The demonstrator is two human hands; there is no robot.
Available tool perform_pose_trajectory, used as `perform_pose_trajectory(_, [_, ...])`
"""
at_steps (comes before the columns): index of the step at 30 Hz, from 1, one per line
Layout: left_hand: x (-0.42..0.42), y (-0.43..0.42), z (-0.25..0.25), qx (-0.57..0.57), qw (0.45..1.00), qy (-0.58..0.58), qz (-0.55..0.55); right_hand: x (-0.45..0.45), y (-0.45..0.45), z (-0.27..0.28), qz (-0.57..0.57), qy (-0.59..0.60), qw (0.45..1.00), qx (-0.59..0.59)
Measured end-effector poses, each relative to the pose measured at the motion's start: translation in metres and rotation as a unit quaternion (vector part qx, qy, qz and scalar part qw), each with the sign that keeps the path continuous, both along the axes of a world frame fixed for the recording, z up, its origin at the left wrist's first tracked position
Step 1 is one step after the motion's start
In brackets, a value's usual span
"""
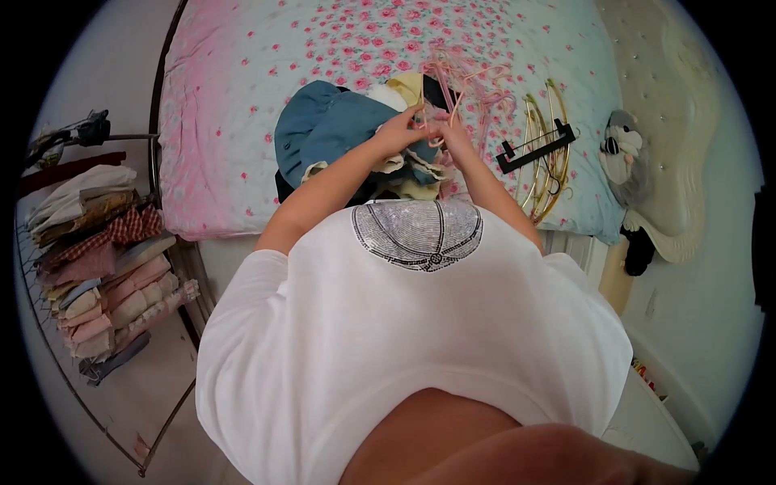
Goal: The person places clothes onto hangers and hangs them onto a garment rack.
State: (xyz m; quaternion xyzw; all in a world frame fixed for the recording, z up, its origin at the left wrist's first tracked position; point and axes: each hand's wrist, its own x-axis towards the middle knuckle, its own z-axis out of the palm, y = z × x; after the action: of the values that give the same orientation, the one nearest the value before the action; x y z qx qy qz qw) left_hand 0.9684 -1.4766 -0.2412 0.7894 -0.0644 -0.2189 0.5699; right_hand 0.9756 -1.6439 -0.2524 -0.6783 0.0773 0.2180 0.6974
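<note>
A pale pink clothes hanger [458, 106] stands up between my two hands, above the edge of a pile of clothes. My left hand [402, 130] is closed at its left side, and my right hand [449, 136] grips it close by. The fingers partly overlap, so their exact hold is hard to make out. Beneath and to the left lies a blue garment [331, 121] with gathered fabric. Cream ruffled fabric [428, 191] shows below my hands, and a pale yellow piece [406, 86] sticks out behind them.
More pink hangers [493, 99] lie on the flowered bedspread [242, 48]. Gold hangers [533, 174] and a black clip hanger [537, 149] rest at the right. A rack of folded clothes [105, 275] stands left; a grey plush toy [622, 153] is by the headboard [679, 121].
</note>
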Motion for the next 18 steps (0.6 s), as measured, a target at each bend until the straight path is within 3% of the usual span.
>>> perform_pose_trajectory(2, [-0.007, -0.001, 0.023, 0.087, 0.988, -0.104, -0.077, -0.018, 0.000, 0.035, 0.013, 0.025, 0.998, 0.053])
perform_pose_trajectory(6, [-0.021, 0.000, 0.034, 0.151, 0.978, -0.096, -0.106, -0.025, -0.006, 0.040, 0.082, 0.024, 0.996, -0.012])
perform_pose_trajectory(9, [-0.019, 0.004, 0.031, 0.075, 0.989, -0.128, -0.004, -0.018, 0.006, 0.040, 0.045, -0.007, 0.998, 0.038])
perform_pose_trajectory(12, [-0.022, 0.006, 0.048, 0.084, 0.978, -0.191, 0.024, -0.004, 0.024, 0.029, 0.066, -0.067, 0.995, 0.023])
perform_pose_trajectory(14, [-0.021, 0.010, 0.053, 0.103, 0.980, -0.170, -0.019, 0.002, 0.032, 0.024, 0.073, -0.090, 0.993, 0.021])
perform_pose_trajectory(15, [-0.019, 0.014, 0.049, 0.118, 0.975, -0.186, -0.032, 0.002, 0.040, 0.038, 0.043, 0.025, 0.997, 0.062])
perform_pose_trajectory(18, [-0.025, 0.020, 0.048, 0.182, 0.967, -0.176, -0.011, 0.000, 0.038, 0.046, 0.023, 0.070, 0.993, 0.093])
